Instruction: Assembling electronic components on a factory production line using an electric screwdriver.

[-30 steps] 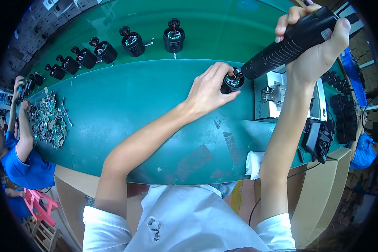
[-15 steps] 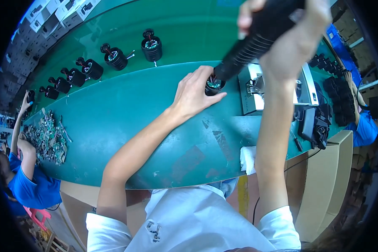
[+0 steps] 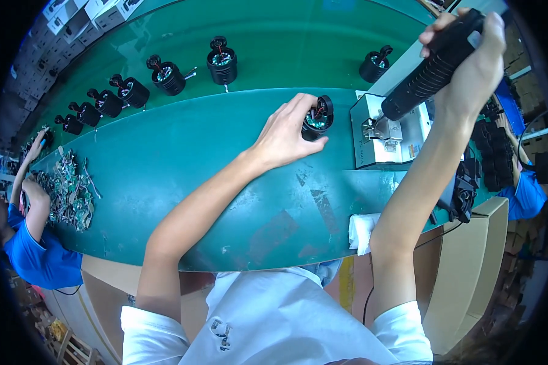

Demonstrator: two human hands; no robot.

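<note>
My left hand (image 3: pixel 281 135) is wrapped round a black cylindrical housing (image 3: pixel 316 129) on the green table. Its flipped-up round black lid stands at the far side, and a green circuit board with red wires shows inside. My right hand (image 3: pixel 472 76) grips a thick black power screwdriver (image 3: pixel 425 78), tilted down to the left. The tool's tip end is over the metal pick-up part of a silver, box-shaped screw feeder (image 3: pixel 361 145), right of the housing. Whether a screw is on the bit cannot be made out.
Similar black housings (image 3: pixel 221 64) stand in a row along the far side, another (image 3: pixel 374 66) behind the feeder. Loose circuit boards (image 3: pixel 70 191) are heaped at left. A white cloth (image 3: pixel 360 232) lies near the front edge, with black adapters (image 3: pixel 466 188) at right. Co-workers sit at both sides.
My right hand has carried the screwdriver from the housing rightward to the screw feeder. My left hand stays on the housing, whose lid is now uncovered to view.
</note>
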